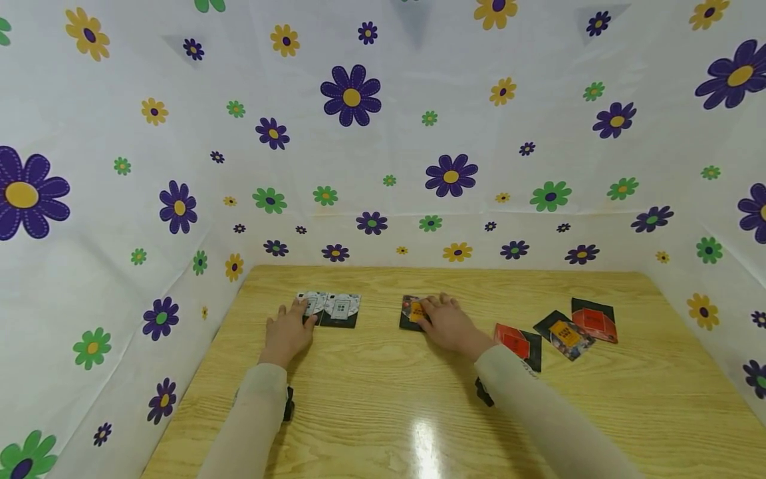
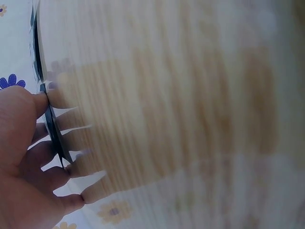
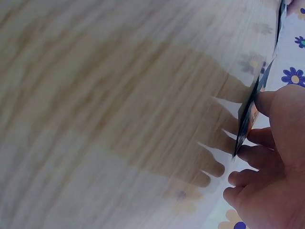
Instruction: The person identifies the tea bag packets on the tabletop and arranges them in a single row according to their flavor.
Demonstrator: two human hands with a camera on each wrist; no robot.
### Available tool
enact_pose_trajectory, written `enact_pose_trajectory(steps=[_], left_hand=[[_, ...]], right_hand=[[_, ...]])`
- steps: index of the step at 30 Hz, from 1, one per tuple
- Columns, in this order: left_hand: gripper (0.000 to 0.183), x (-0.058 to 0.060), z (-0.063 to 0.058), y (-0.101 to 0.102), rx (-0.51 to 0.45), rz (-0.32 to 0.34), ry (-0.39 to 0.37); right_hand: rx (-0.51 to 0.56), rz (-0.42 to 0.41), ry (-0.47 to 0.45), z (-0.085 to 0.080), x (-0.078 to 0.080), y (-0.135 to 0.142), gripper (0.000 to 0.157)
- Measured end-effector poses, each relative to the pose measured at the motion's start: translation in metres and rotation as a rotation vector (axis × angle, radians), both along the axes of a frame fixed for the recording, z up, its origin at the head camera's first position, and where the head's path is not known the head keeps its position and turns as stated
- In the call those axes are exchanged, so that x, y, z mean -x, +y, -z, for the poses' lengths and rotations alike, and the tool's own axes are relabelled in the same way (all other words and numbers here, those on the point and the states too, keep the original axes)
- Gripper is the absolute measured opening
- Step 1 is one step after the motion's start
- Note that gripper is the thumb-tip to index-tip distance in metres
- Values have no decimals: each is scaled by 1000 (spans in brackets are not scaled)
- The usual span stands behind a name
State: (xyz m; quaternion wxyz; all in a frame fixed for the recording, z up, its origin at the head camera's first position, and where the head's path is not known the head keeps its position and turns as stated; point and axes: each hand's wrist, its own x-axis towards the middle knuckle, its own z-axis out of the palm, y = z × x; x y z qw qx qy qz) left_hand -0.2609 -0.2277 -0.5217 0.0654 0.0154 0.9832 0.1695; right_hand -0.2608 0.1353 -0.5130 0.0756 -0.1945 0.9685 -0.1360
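Observation:
My left hand (image 1: pixel 290 332) rests on a black-and-white packet (image 1: pixel 310 305) at the left of the table, its fingers spread and covering part of it. Beside it, a matching packet (image 1: pixel 341 310) lies flat. At the centre my right hand (image 1: pixel 447 324) holds a black packet with an orange label (image 1: pixel 413 311) between thumb and fingertips. In the right wrist view this packet (image 3: pixel 249 117) stands at a slight tilt close over the wood. The left wrist view shows the left thumb and fingers (image 2: pixel 40 155) at the thin edge of their packet (image 2: pixel 56 136).
To the right lie a red-and-black packet (image 1: pixel 518 344) beside my right forearm, an orange-labelled packet (image 1: pixel 565 334) set askew, and another red-and-black packet (image 1: pixel 594 320). The glossy wooden table (image 1: pixel 371 392) meets white flower-patterned cloth (image 1: pixel 395 133) at the back and sides.

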Motion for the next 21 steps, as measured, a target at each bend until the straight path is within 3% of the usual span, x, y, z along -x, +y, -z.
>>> enact_pose_trajectory(steps=[21], left_hand=[[61,3,5,-1,1,-6,1]], right_hand=[[64,1,-51,6,-2,-14,64]])
